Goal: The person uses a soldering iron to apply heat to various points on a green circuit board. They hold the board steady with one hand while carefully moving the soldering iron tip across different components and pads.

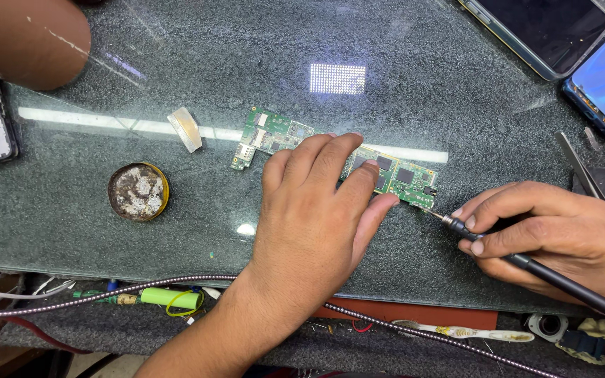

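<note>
The left hand [316, 210] lies flat on the green circuit board [337, 157] on the glass-topped bench [176, 70], fingers spread and pressing it down. The right hand [554, 234] pinches a soldering iron [526, 262] like a pen, tip at the board's right edge. Steady downward pressure and a light, braced touch probably serve best, fingers clear of the tip.

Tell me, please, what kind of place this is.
Probably a phone repair bench: a green circuit board worked with a black soldering iron, a round tin of flux, and dark-screened phones on the glass-topped table.
</note>
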